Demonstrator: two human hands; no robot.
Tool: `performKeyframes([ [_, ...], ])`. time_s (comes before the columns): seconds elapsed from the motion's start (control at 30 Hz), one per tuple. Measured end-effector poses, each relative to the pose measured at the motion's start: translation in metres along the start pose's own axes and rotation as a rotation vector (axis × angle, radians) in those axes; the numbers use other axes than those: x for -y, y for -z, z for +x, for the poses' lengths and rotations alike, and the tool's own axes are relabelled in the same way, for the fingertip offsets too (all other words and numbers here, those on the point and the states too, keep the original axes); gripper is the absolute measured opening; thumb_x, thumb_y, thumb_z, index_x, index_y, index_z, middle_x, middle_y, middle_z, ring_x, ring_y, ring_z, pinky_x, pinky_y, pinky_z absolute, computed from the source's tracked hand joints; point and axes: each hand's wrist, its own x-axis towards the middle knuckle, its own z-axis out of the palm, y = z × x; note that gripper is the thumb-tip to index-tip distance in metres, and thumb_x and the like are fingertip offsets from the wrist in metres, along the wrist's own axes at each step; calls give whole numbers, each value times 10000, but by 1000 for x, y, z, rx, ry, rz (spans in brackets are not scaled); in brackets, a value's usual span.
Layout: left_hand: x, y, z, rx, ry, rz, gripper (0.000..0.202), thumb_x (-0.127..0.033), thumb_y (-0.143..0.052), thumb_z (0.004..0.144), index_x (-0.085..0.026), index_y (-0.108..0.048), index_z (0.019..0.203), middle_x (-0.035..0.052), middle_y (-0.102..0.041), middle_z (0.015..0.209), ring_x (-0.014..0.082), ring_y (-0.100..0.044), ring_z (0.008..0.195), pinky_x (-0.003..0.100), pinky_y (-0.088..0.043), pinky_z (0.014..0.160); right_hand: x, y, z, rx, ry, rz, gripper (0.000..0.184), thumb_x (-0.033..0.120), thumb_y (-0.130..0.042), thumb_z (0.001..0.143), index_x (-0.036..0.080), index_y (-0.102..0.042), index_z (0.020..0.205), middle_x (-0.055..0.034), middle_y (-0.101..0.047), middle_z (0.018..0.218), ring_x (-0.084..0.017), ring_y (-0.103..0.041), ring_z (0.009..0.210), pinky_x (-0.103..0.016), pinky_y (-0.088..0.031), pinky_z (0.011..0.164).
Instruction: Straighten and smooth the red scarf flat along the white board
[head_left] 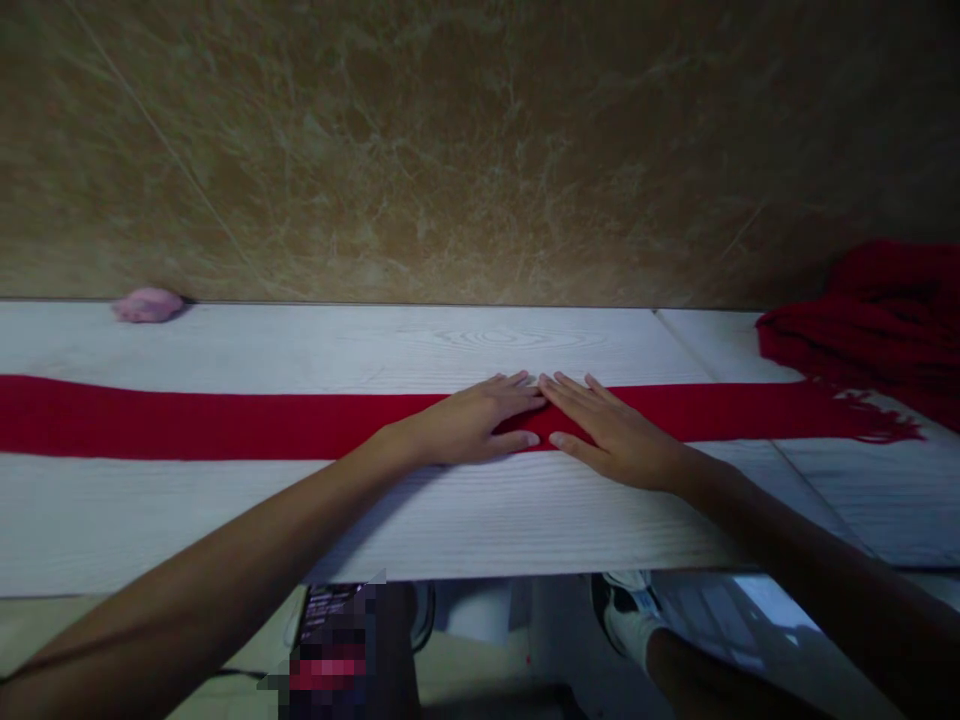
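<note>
A long red scarf (255, 425) lies stretched flat across the white wooden tabletop, its fringed end at the right and its other end running out of view at the left. My left hand (476, 418) rests flat on the middle of the scarf, fingers stretched out toward the right. Beside it, my right hand (604, 430) presses palm down on the same strip, fingers pointing up and left. The fingertips of both hands nearly meet, and the thumbs lie apart from the fingers.
A heap of dark red fringed cloth (885, 315) sits at the table's right back. A small pink object (148, 305) lies by the brown marbled wall (480, 150). The white table's (525, 530) front edge runs above my legs, a shoe (619, 610) and a phone-like screen (330, 610).
</note>
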Motion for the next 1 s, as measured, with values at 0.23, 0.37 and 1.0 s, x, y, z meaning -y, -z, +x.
performKeyframes([
  [0.23, -4, 3, -1, 37, 32, 21, 644, -452, -575, 1060, -120, -436, 1594, 137, -377, 1694, 223, -197, 1636, 405, -165, 1340, -7, -5, -2, -45, -5, 4, 703, 566, -397, 1075, 259, -271, 1695, -115, -348, 1702, -329, -315, 1565, -648, -245, 1270],
  [0.37, -5, 3, -2, 35, 41, 36, 638, -456, -586, 1056, -149, -437, 1595, 112, -405, 1687, 230, -203, 1635, 407, -176, 1338, -11, -9, -1, -59, -9, -3, 699, 550, -424, 1064, 265, -296, 1689, -102, -369, 1694, -341, -337, 1553, -643, -253, 1270],
  [1.0, -4, 3, -2, 39, 32, 47, 661, -438, -594, 1051, -118, -426, 1604, 132, -403, 1685, 238, -226, 1630, 425, -219, 1331, -14, -9, -1, -57, -7, 8, 697, 561, -439, 1053, 319, -289, 1689, -73, -411, 1683, -353, -378, 1538, -641, -269, 1279],
])
